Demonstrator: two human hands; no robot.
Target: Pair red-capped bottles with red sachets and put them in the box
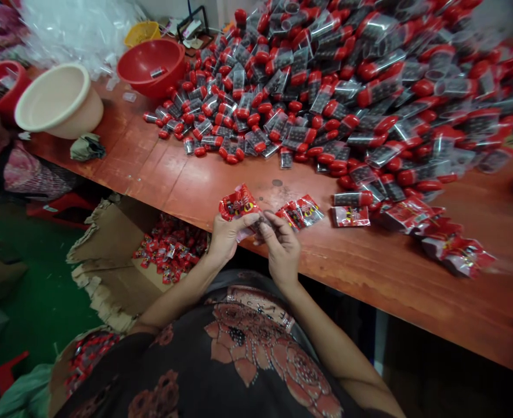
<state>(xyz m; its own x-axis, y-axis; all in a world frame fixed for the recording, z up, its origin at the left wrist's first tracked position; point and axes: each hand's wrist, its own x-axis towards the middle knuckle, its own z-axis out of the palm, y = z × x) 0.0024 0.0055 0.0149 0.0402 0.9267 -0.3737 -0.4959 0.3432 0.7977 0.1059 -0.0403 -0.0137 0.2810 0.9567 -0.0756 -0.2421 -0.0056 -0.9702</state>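
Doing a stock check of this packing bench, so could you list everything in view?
clear tubes with red caps: many, clear and red, heaped on the table
table: one, reddish-orange wood, across the view
loose packets: many, red and silver, on the table's near edge
boxed packets: many, red, in the cardboard box
cardboard box: one, brown, below the table
bowls: two, red, at the table's far end
basin: one, cream, beside the left bowl
basket: one, yellow, behind the nearer bowl
plastic bags: several, clear, far left
held packet: one, red, in the left hand
left hand: one, at the table edge
right hand: one, beside the left hand
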